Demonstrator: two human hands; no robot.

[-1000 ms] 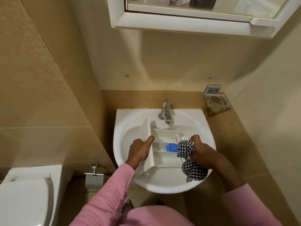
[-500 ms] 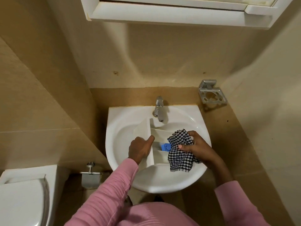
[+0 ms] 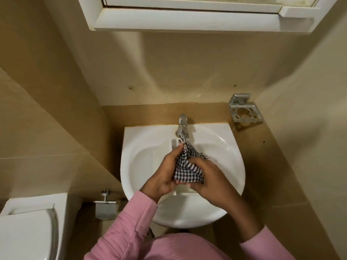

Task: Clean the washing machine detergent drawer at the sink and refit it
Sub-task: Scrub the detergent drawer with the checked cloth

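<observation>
A black-and-white checked cloth (image 3: 187, 167) is bunched between both hands over the white sink (image 3: 231, 169). My left hand (image 3: 165, 171) grips its left side, with the fingertips up near the cloth's top. My right hand (image 3: 208, 177) grips its lower right part. The white detergent drawer (image 3: 173, 146) lies in the basin under the hands and is mostly hidden; only its far left wall and a near edge show. The chrome tap (image 3: 182, 127) stands just beyond the cloth's tip.
A metal holder (image 3: 245, 109) is fixed to the wall at the right. A white cabinet (image 3: 187, 17) hangs above the sink. A toilet (image 3: 28, 228) and a paper holder (image 3: 105, 207) are at the lower left.
My left hand has left the drawer's front and now holds the cloth together with my right hand. The cloth was lifted off the drawer and gathered over the basin.
</observation>
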